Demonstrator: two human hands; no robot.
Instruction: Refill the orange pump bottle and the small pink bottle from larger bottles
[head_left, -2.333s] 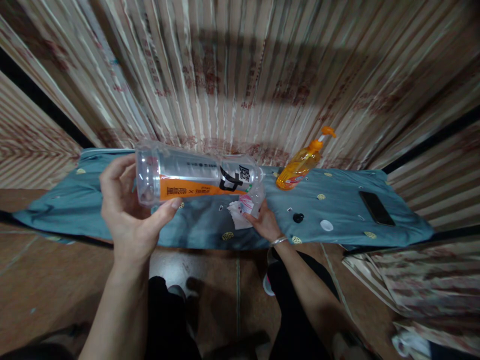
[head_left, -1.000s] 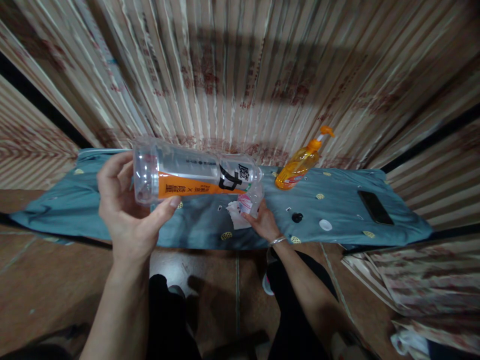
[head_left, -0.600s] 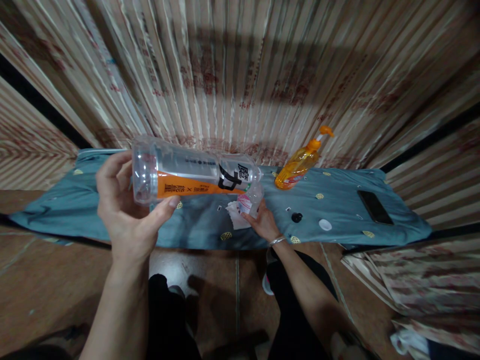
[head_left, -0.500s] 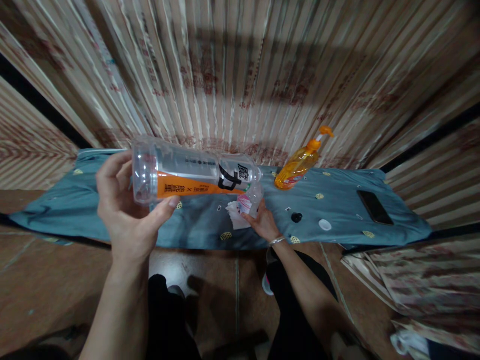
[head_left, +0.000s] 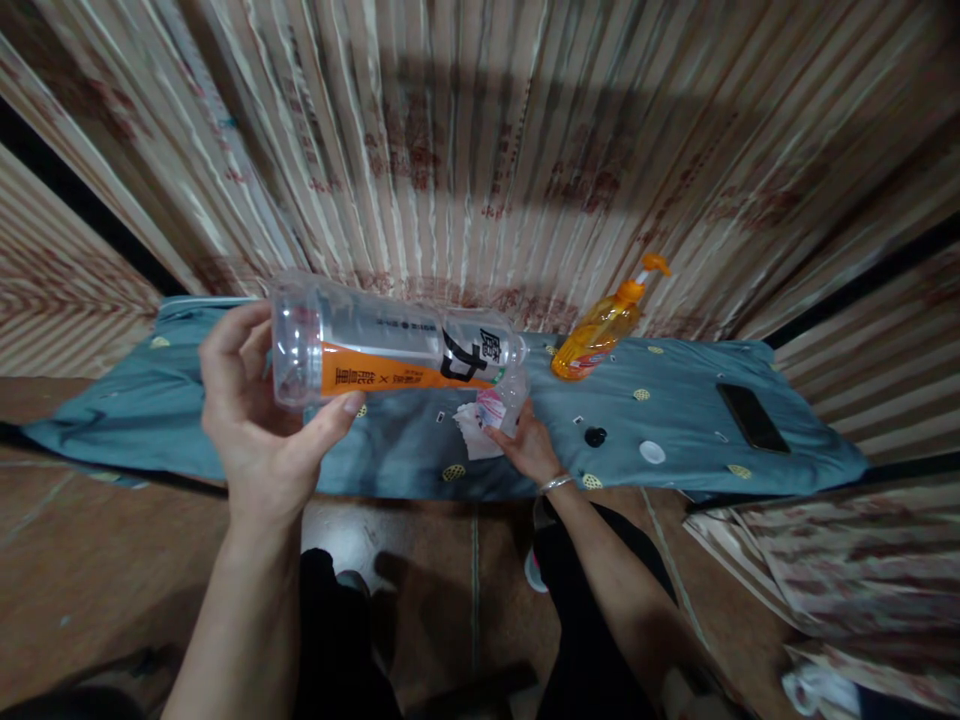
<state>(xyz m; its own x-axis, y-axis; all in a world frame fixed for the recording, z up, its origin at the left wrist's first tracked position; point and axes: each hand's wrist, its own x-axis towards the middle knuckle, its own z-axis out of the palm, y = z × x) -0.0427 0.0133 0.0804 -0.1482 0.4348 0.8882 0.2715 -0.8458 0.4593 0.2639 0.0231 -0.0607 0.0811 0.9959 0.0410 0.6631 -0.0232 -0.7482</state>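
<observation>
A large clear plastic bottle [head_left: 397, 340] with an orange, silver and black label lies sideways in the air, its base held in the curled fingers and thumb of my left hand [head_left: 266, 400]. Its neck points right, over a smaller clear bottle [head_left: 513, 392] with a pink and white label. My right hand [head_left: 527, 445], wearing a silver bracelet, is closed round that smaller bottle above the cloth. The two bottles meet or overlap at the mouth; exact contact is unclear. A loose-edged white piece [head_left: 474, 430] hangs beside the right fingers.
A pump bottle of orange liquid [head_left: 596, 335] stands behind and right of my right hand. On the blue-green cloth [head_left: 405, 450] are a black cap [head_left: 595, 437], a white disc [head_left: 652, 452] and a dark phone [head_left: 751, 416]. Patterned curtains [head_left: 480, 150] hang behind.
My left hand and the large bottle have shifted very slightly right in view. Both hands keep the same hold.
</observation>
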